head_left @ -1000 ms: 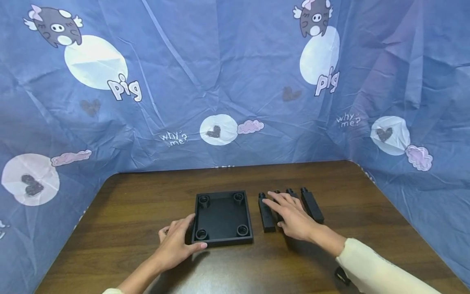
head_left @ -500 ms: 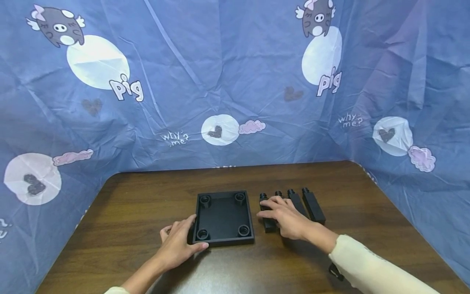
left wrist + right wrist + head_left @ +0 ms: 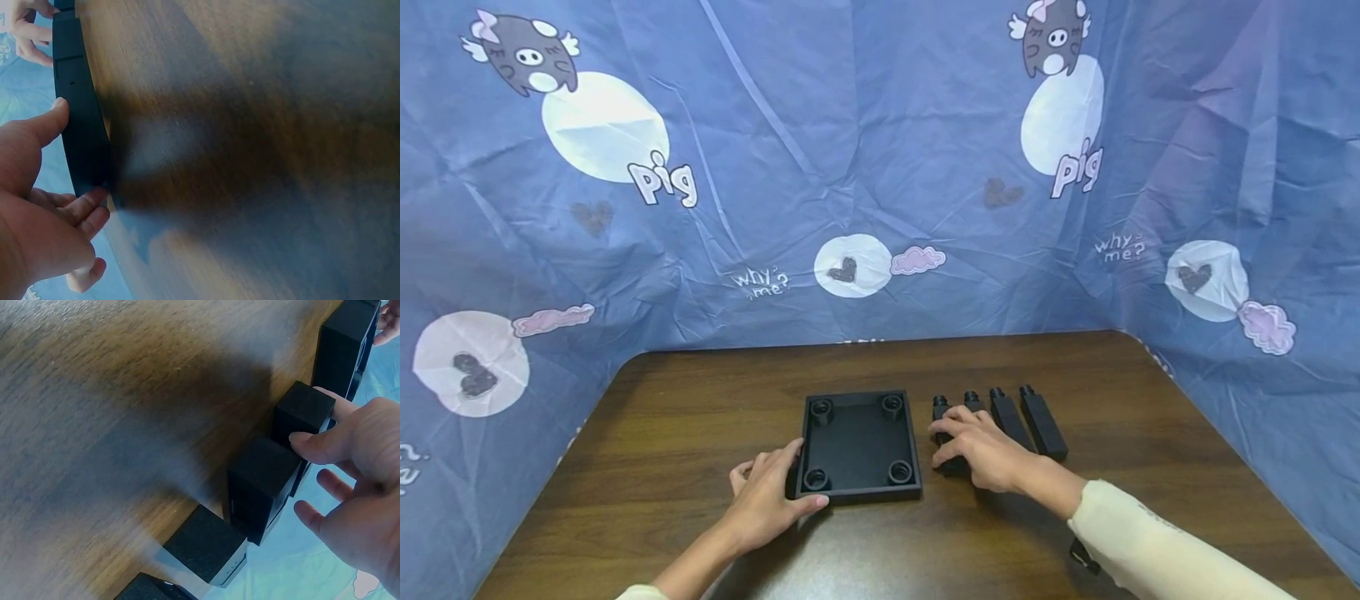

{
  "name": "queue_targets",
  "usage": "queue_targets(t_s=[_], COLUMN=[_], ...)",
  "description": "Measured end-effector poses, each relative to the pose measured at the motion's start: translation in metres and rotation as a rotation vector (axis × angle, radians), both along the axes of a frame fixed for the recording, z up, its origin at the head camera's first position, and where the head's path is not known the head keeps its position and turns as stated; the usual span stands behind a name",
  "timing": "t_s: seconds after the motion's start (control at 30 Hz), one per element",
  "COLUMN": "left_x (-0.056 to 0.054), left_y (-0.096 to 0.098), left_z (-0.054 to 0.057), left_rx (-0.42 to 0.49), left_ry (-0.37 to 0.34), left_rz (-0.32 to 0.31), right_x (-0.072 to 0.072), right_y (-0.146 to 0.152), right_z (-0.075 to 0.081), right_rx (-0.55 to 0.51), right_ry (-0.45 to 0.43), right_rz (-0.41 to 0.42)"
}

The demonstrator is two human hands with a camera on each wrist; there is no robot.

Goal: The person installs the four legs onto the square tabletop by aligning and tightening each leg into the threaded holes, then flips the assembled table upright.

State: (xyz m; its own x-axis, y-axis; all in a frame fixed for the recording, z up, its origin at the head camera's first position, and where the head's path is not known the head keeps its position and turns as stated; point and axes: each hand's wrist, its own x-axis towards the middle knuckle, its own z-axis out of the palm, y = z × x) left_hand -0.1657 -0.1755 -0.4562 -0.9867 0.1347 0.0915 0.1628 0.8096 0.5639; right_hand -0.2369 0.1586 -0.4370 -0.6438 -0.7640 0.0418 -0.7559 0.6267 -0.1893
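Observation:
A black square tabletop lies underside up, a round threaded socket in each corner. My left hand grips its near left corner, thumb on the front edge and fingers against the left side. To its right, my right hand reaches over the leftmost black table leg and holds it between thumb and index finger. In the right wrist view the thumb overlaps the end of that leg. My other right fingers are loosely bent.
Three more legs lie in a row to the right: one partly under my right hand, a middle one and an outer one. All their threaded ends point away. A blue printed cloth hangs behind the wooden table.
My right hand has drawn slightly left and nearer, its fingers going from spread over the legs to closing round the leftmost one. The left hand stays at the tabletop's corner.

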Motion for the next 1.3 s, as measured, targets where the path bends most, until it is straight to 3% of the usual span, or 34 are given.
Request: queue_targets(t_s=[0.43, 0.83, 1.1, 1.3], left_x=[-0.001, 0.001, 0.001, 0.001], left_y=[0.001, 0.002, 0.001, 0.001], left_z=[0.0, 0.004, 0.004, 0.005], left_rx=[-0.02, -0.036, -0.041, -0.035], left_ry=[-0.008, 0.009, 0.014, 0.012], left_rz=[0.006, -0.002, -0.004, -0.009], right_x=[-0.001, -0.003, -0.01, -0.015], right_y=[0.002, 0.001, 0.001, -0.002], right_z=[-0.001, 0.002, 0.01, 0.018], right_rx=[-0.013, 0.003, -0.134, -0.319], right_ry=[-0.011, 0.087, 0.14, 0.099], right_rz=[0.014, 0.048, 0.067, 0.058])
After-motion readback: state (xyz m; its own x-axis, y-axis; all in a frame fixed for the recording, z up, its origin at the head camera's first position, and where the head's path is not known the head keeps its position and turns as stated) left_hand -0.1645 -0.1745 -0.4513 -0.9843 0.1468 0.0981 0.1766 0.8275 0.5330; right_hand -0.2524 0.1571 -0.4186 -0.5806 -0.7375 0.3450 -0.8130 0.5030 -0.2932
